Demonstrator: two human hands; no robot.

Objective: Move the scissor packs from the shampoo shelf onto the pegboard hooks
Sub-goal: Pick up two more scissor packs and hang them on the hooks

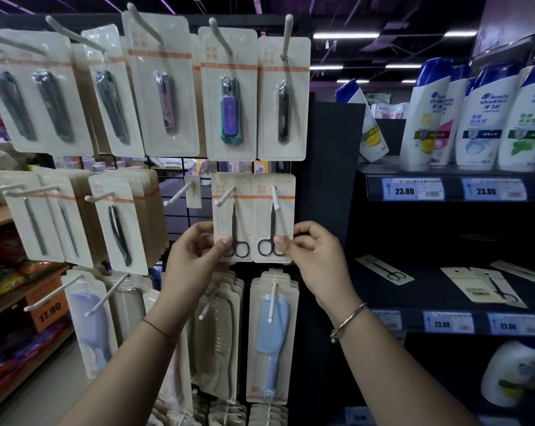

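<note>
Two beige scissor packs hang side by side on white pegboard hooks in the middle row. My left hand (pixel 195 250) pinches the lower left corner of the left scissor pack (pixel 231 210), whose hook (pixel 224 195) pokes through its hole. My right hand (pixel 314 256) pinches the lower right edge of the right scissor pack (pixel 274 219), threaded on its own hook (pixel 275 196). On the dark shampoo shelf (pixel 429 290) at the right lie more scissor packs: one (pixel 384 269) at the left, a pair overlapping (pixel 490 287) in the middle, another (pixel 524 273) at the far right edge.
An empty hook (pixel 177 195) sticks out left of the held packs. Nail clipper packs (pixel 229 96) hang above, tweezers packs (pixel 119 222) to the left, comb and brush packs (pixel 271 342) below. Shampoo bottles (pixel 481 118) stand on the upper right shelf over price tags (pixel 412 189).
</note>
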